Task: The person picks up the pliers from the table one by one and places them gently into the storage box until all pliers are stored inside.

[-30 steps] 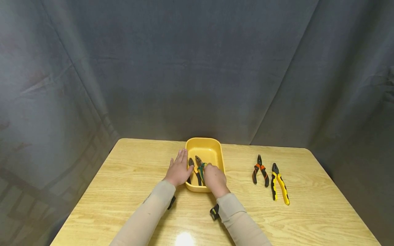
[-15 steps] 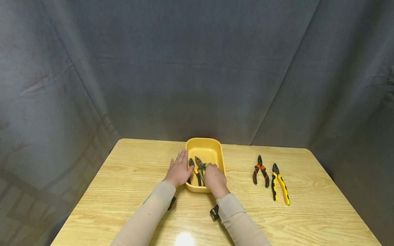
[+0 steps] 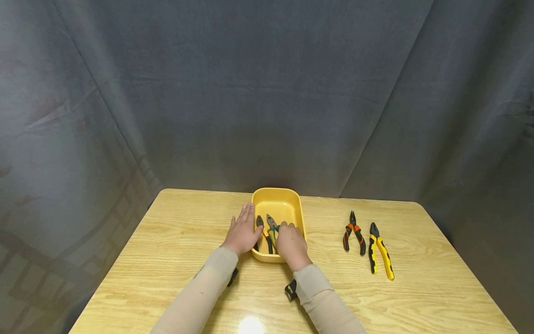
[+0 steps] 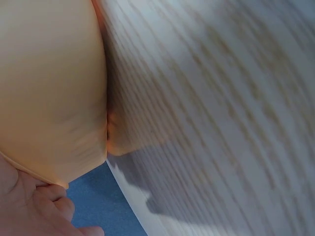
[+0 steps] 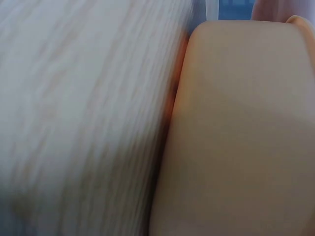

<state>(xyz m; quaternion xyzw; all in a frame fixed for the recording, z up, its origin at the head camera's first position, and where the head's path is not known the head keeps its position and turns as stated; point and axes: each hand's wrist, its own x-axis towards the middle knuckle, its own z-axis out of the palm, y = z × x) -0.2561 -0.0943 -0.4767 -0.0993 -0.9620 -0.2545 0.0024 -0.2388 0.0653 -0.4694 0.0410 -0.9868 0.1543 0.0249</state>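
A yellow plastic tray [image 3: 277,195] stands at the middle of the table's far side. My left hand [image 3: 242,232] rests along its left rim with straight fingers, the thumb over the edge. In the left wrist view, my left hand [image 4: 39,211] touches the tray's outer wall [image 4: 49,98]. My right hand [image 3: 292,243] reaches into the tray and grips green-and-yellow pliers [image 3: 272,225] by the handles, which it partly hides. Left of them lie pliers with orange-and-black handles [image 3: 267,237]. The right wrist view holds mostly the tray's wall [image 5: 236,128]; the right hand's fingers are hidden there.
On the wooden table [image 3: 167,250] to the right lie black-and-orange long-nose pliers [image 3: 353,233] and yellow-and-black combination pliers [image 3: 378,250], both with handles spread. A grey curtain [image 3: 250,102] hangs behind the far edge.
The head of the green-and-yellow pliers has shifted slightly to the right inside the tray. Both hands keep nearly the same place.
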